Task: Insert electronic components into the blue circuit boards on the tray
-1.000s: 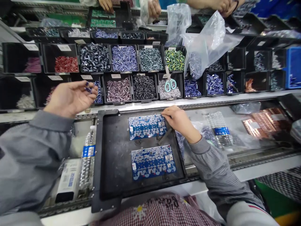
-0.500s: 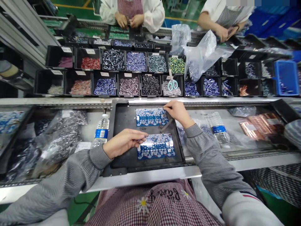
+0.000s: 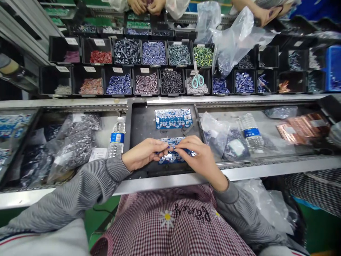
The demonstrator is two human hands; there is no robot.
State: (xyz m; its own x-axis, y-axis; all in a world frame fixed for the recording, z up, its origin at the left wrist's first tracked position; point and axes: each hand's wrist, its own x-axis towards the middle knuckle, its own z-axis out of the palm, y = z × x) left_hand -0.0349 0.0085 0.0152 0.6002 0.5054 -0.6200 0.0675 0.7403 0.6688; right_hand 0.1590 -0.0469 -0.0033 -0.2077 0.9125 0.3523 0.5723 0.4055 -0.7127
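A black tray holds two blue circuit boards. The far board lies bare. Over the near board my left hand and my right hand meet, fingertips pinched together at the board's top edge. What the fingers hold is too small to make out. Both hands cover much of the near board.
Two rows of black bins with small coloured components stand behind the tray; scissors lie on one. A water bottle stands left of the tray, another right. Plastic bags of parts lie left. Other people's hands work at the far side.
My right hand left the far board and came down to the near board, meeting my left hand there. The camera view shifted lower.
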